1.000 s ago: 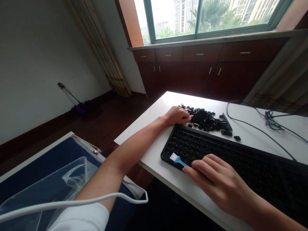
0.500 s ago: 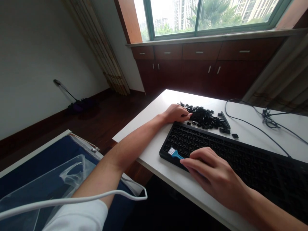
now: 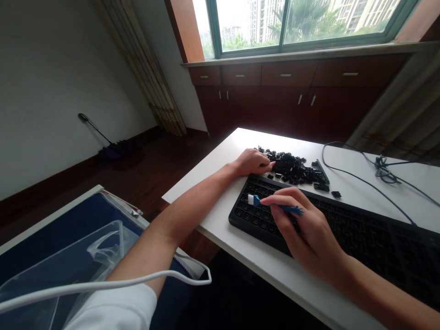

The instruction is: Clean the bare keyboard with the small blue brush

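Observation:
My right hand (image 3: 311, 229) pinches a small blue cleaning brush (image 3: 256, 200) with white bristles. Its bristles are over the left part of a black keyboard (image 3: 237, 219) whose keycaps are off, showing bare key sockets. The brush's hand-shaped handle end sticks out past my fingers. My left hand (image 3: 252, 162) rests on the table with its fingers curled, beside a heap of loose black keycaps (image 3: 292, 167) behind the keyboard. Whether anything is inside those curled fingers is hidden.
The white table (image 3: 213, 172) carries a black cable (image 3: 371, 183), coiled at the right. A blue, white-framed piece of furniture (image 3: 20, 233) with a clear plastic bag (image 3: 68, 256) stands at left. A white bent bar (image 3: 137, 280) crosses the lower left. Cabinets (image 3: 254, 103) line the window wall.
My right hand has moved the brush up and away from the keyboard's near edge, turning so the handle end now shows. My left hand has stayed in place.

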A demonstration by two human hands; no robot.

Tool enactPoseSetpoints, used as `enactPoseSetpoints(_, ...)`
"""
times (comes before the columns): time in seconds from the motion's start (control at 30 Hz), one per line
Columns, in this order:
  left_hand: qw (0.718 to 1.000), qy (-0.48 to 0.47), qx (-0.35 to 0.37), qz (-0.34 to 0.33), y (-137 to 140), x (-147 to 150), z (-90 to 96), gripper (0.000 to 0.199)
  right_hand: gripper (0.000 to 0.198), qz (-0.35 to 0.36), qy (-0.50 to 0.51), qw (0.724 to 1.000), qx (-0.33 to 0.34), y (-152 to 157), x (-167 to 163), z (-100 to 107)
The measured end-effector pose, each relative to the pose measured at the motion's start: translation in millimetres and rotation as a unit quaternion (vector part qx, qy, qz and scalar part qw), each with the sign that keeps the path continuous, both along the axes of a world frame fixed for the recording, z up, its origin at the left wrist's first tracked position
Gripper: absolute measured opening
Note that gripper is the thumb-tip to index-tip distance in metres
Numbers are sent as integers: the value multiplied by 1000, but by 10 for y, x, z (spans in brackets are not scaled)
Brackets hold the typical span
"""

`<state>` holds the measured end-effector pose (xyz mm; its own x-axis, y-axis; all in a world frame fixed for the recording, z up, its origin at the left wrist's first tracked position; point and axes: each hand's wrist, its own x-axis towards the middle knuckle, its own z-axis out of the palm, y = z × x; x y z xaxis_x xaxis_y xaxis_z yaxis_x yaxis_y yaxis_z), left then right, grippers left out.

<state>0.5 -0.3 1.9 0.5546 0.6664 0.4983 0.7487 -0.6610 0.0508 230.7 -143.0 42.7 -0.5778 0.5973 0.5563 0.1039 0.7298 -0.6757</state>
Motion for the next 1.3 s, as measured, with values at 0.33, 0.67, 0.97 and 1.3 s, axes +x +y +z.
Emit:
enactPoseSetpoints(0.33, 1000, 2, 1, -8, 13, -5, -5, 57, 38, 50, -72, 971, 220, -11, -29, -120)
enactPoseSetpoints(0.67, 1000, 5, 8, -14, 13, -10, -2, 56, 44, 51, -124, 943, 304, -42, -15, -200)
enactPoseSetpoints(0.97, 1000, 2, 1, -20, 26, -12, -1, 56, 29, 194, -63, 967, 152, 12, 28, -106)
enactPoseSetpoints(1.3, 1000, 4, -1, -17, 22, -11, 0, 57, 28, 197, -61, 977, 56, 7, 33, -91)
